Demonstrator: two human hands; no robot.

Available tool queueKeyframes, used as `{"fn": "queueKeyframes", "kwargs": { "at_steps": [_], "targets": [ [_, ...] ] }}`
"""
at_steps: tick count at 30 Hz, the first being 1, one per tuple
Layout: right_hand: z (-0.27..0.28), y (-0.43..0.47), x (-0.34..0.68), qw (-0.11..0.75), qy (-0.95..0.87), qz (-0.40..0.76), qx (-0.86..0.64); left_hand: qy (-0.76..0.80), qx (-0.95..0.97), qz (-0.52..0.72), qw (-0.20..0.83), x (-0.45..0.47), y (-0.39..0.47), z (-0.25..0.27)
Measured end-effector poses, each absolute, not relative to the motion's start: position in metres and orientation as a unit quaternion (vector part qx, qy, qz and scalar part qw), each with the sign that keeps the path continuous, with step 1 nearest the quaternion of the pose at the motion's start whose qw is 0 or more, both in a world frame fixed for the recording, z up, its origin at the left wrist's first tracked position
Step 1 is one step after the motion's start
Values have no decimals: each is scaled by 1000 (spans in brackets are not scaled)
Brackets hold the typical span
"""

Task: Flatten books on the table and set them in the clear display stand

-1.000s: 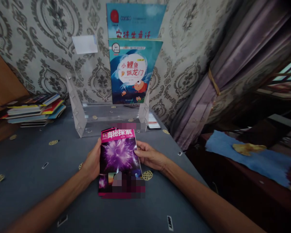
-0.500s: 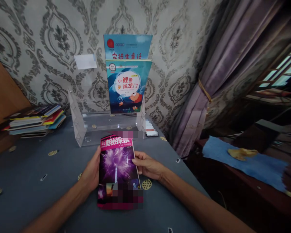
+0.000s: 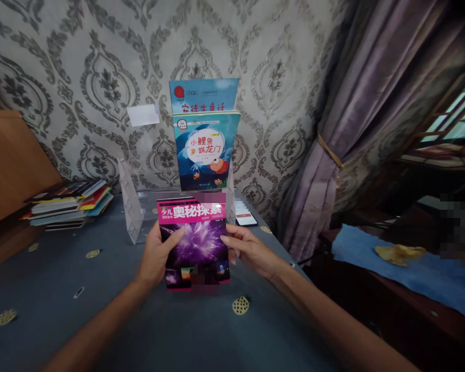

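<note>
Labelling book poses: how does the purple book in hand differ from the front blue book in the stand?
The purple book is gripped by the left hand and right hand above the table; the front blue book stands in the clear acrylic stand, untouched. The purple book's cover is dark with a pink title band; the blue book's is light, with a cartoon fish. Both face the camera.

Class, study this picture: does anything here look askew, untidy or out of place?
Mostly tidy. The stack of books at the table's left is uneven, edges fanned out. The two books in the clear stand sit upright. Both the left hand and right hand hold the purple book upright.
</note>
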State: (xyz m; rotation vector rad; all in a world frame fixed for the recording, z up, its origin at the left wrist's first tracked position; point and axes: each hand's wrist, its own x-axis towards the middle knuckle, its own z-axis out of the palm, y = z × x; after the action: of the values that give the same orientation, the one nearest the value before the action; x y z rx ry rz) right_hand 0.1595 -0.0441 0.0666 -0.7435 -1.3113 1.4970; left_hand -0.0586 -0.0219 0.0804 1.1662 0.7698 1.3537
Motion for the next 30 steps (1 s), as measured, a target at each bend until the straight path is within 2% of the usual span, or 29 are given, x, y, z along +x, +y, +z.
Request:
{"fn": "queueKeyframes", "kwargs": {
  "at_steps": [5,10,15,23,27,30],
  "targets": [
    [77,-40,156,523,-621,478,-336,320,515,589,534,-58,-9,73],
    [30,-45,142,557,-628,388,-381,358,517,542,558,-57,-4,34],
    [-2,-52,136,531,-627,365,-438,381,495,514,588,-56,-6,13],
    [1,-53,141,497,-646,338,-470,380,519,494,584,-60,-4,12],
    [0,-55,141,498,-646,332,-474,375,589,436,567,-71,1,19],
    [1,-55,142,505,-644,315,-480,357,669,347,552,-86,8,38]
  ]
}}
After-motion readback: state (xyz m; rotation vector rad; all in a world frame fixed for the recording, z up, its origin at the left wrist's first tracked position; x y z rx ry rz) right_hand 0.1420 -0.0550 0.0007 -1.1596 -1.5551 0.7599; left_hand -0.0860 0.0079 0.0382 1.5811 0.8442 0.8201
